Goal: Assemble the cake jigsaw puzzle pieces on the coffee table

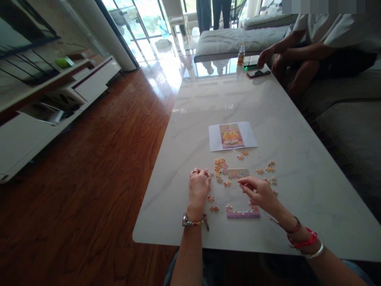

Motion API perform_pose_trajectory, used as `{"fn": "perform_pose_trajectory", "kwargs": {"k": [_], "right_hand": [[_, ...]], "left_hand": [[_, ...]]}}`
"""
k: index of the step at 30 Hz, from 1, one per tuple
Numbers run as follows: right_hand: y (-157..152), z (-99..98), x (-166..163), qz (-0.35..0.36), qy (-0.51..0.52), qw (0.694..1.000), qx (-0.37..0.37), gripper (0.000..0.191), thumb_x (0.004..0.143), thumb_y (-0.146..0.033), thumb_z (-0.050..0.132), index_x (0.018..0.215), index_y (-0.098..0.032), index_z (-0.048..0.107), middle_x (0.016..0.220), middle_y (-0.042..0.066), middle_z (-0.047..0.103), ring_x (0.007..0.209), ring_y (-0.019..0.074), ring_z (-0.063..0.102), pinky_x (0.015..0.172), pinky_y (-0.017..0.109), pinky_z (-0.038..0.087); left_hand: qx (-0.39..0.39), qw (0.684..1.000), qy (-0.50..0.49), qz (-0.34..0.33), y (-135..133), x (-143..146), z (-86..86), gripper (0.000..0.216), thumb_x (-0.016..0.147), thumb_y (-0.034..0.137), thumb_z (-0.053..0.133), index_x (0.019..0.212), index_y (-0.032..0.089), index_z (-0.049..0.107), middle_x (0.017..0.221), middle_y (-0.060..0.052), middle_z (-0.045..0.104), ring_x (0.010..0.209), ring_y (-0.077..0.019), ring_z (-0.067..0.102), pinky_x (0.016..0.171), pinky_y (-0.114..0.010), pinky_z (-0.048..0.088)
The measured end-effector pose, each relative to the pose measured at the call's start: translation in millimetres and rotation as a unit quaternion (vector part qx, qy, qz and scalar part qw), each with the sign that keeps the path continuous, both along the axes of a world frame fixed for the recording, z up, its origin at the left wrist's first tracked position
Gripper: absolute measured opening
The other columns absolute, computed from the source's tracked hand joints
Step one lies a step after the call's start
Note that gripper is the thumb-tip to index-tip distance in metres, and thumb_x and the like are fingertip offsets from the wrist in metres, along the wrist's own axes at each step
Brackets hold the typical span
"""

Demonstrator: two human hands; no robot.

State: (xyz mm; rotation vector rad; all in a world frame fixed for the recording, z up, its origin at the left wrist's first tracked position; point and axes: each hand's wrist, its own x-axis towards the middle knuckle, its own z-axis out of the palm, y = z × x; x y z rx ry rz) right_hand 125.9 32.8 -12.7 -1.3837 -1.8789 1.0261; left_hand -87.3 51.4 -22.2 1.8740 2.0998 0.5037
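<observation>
My left hand [198, 186] rests on the white marble table [297, 167], fingers curled at a small puzzle piece near its fingertips. My right hand [260, 190] hovers over the table with fingers pinched together; whether a piece sits in them is too small to see. Between and beyond the hands lie several loose jigsaw pieces [220, 163] and a joined strip [235, 173]. A purple assembled border section [242, 213] lies just below my right hand. A printed reference picture [231, 136] lies farther up the table.
Another person sits on a grey sofa at the far right, one hand [266, 55] on the table by a phone [258, 73] and a small bottle [241, 54]. Wooden floor and a low TV cabinet [44, 107] lie left. Two people stand by the far windows.
</observation>
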Motion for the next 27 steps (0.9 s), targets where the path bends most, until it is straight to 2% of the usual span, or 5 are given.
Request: {"fn": "perform_pose_trajectory", "kwargs": {"k": [7,13,16,20,27], "right_hand": [[0.8,-0.7,4.0,-0.002,-0.003,1.000,-0.007,0.016,0.076,-0.025,0.049,0.084,-0.019,0.062,0.072,0.002,0.064,0.061,0.0124,0.058,0.055,0.023,0.047],[6.2,-1.0,6.4,-0.021,0.011,1.000,-0.009,0.018,0.076,-0.025,0.049,0.086,-0.018,0.062,0.074,0.004,0.065,0.060,0.0125,0.058,0.056,0.024,0.047],[9.6,0.3,9.4,-0.025,0.006,1.000,-0.006,0.018,0.077,-0.027,0.049,0.085,-0.018,0.063,0.076,0.004,0.066,0.060,0.0129,0.058,0.057,0.025,0.048],[12.4,3.7,11.0,-0.037,0.007,0.999,-0.007,0.019,0.077,-0.029,0.049,0.084,-0.019,0.063,0.075,0.004,0.066,0.062,0.0136,0.059,0.057,0.025,0.048],[12.6,4.6,9.5,-0.034,0.016,0.999,-0.017,0.018,0.077,-0.027,0.048,0.084,-0.019,0.063,0.074,0.004,0.066,0.062,0.0135,0.060,0.057,0.025,0.049]], "left_hand": [[-0.030,0.999,0.021,-0.001,1.0,4.9,-0.4,0.009,0.076,0.020,0.051,0.078,0.015,0.059,0.090,-0.008,0.054,0.088,-0.0185,0.048,0.082,-0.031,0.040],[-0.029,0.999,0.020,-0.008,2.6,6.1,0.1,0.016,0.080,0.016,0.043,0.074,0.016,0.057,0.082,-0.007,0.056,0.078,-0.0161,0.051,0.075,-0.029,0.042],[-0.012,1.000,0.008,-0.010,2.4,7.4,-0.6,0.011,0.078,0.019,0.047,0.081,0.017,0.058,0.085,-0.007,0.055,0.078,-0.0162,0.051,0.075,-0.029,0.042],[0.006,1.000,0.007,-0.011,3.6,8.1,-2.8,0.019,0.076,0.022,0.052,0.094,0.021,0.058,0.090,-0.006,0.052,0.084,-0.0168,0.049,0.076,-0.028,0.042],[-0.005,1.000,0.018,-0.023,5.1,6.0,0.6,0.007,0.072,0.022,0.057,0.079,0.020,0.058,0.087,-0.005,0.051,0.086,-0.0183,0.048,0.077,-0.029,0.041]]}}
